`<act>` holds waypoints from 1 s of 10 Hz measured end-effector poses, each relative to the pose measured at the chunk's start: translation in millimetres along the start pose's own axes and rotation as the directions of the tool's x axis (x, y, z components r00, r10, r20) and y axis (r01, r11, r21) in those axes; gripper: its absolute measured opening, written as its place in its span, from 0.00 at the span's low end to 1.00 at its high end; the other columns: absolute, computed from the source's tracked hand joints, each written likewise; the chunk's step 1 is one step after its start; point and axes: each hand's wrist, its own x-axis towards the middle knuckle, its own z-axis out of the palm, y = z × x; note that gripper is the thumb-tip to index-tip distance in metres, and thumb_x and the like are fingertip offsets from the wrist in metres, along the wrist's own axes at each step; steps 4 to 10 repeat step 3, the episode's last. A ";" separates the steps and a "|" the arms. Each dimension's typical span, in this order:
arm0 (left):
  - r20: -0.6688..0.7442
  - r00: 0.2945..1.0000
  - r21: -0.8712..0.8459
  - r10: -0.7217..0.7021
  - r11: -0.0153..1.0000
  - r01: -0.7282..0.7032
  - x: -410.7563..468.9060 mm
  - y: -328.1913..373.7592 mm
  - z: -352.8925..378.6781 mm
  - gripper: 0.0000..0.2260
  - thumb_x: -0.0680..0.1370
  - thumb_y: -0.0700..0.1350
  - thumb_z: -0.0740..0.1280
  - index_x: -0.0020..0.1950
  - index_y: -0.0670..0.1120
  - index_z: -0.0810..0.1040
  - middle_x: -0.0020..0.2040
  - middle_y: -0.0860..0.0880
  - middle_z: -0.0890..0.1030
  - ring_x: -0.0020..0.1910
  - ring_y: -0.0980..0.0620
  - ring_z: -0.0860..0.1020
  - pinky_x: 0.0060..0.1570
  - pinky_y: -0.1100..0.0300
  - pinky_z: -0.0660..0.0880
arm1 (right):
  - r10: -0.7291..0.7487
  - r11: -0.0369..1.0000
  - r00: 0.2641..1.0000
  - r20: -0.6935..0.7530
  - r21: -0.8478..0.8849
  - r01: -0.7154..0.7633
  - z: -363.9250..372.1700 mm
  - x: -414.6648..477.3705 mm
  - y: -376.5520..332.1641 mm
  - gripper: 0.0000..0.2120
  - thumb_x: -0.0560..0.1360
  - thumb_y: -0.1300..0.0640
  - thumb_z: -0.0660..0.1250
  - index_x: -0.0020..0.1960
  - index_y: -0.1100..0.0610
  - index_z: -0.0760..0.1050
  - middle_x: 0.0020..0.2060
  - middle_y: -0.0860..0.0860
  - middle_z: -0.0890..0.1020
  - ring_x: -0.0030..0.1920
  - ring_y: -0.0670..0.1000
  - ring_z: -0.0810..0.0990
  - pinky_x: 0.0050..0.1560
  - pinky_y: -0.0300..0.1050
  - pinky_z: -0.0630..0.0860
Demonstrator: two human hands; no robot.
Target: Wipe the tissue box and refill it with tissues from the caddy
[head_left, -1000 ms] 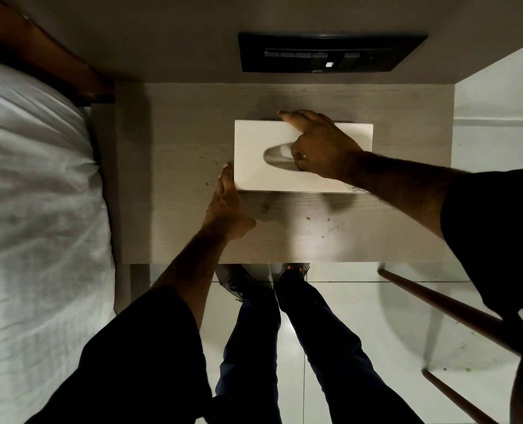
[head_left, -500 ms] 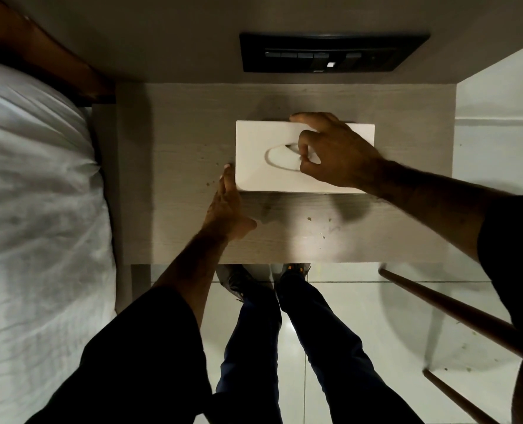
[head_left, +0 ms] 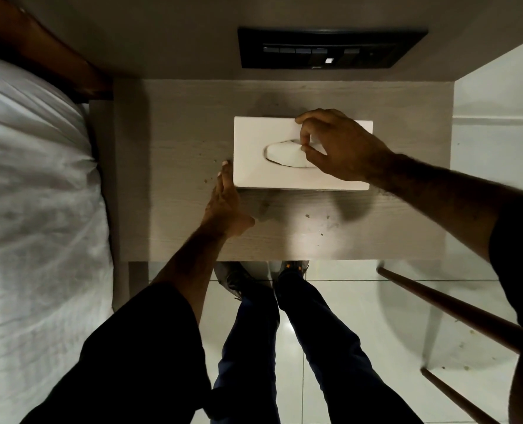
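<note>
A white tissue box (head_left: 254,142) lies flat on the pale wooden bedside table (head_left: 174,133), its oval slot facing up. White tissue (head_left: 284,154) shows inside the slot. My right hand (head_left: 339,148) hovers over the right half of the box, thumb and forefinger pinched on the tissue at the slot's right end. My left hand (head_left: 225,203) rests flat on the table with its fingertips pressed against the box's left side. No caddy or cloth is in view.
A bed with white sheets (head_left: 34,209) runs along the left. A black switch panel (head_left: 330,50) is on the wall behind the table. Crumbs dot the tabletop. Wooden chair legs (head_left: 449,304) stand over the tiled floor at lower right, near my legs.
My right hand lifted from lying flat over the slot, drew back to the right, and its fingers curled into a pinch at the slot. My left hand stayed at the box's left side.
</note>
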 end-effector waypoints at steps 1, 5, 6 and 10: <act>-0.018 1.000 0.012 0.012 1.000 -0.012 -1.0 -0.7 1.1 0.59 0.64 0.38 0.80 0.81 0.46 0.41 0.81 0.46 0.53 0.79 0.44 0.54 0.74 0.40 0.62 | 0.001 1.000 1.000 -0.021 0.013 -0.001 2.0 -3.0 0.3 0.06 0.77 0.54 0.66 0.51 0.56 0.75 0.67 0.54 0.76 0.66 0.56 0.73 0.64 0.46 0.68; -0.109 0.993 0.010 0.053 0.999 -0.052 -5.0 -0.8 4.1 0.55 0.65 0.40 0.80 0.81 0.46 0.46 0.80 0.46 0.57 0.78 0.44 0.58 0.72 0.40 0.66 | 0.071 0.995 0.996 -0.046 0.079 -0.067 4.1 -10.3 1.8 0.13 0.77 0.51 0.67 0.59 0.54 0.73 0.67 0.51 0.75 0.67 0.54 0.71 0.66 0.46 0.67; -0.109 0.993 0.010 0.053 0.999 -0.052 -5.0 -0.8 4.1 0.55 0.65 0.40 0.80 0.81 0.46 0.46 0.80 0.46 0.57 0.78 0.44 0.58 0.72 0.40 0.66 | 0.071 0.995 0.996 -0.046 0.079 -0.067 4.1 -10.3 1.8 0.13 0.77 0.51 0.67 0.59 0.54 0.73 0.67 0.51 0.75 0.67 0.54 0.71 0.66 0.46 0.67; -0.109 0.993 0.010 0.053 0.999 -0.052 -5.0 -0.8 4.1 0.55 0.65 0.40 0.80 0.81 0.46 0.46 0.80 0.46 0.57 0.78 0.44 0.58 0.72 0.40 0.66 | 0.071 0.995 0.996 -0.046 0.079 -0.067 4.1 -10.3 1.8 0.13 0.77 0.51 0.67 0.59 0.54 0.73 0.67 0.51 0.75 0.67 0.54 0.71 0.66 0.46 0.67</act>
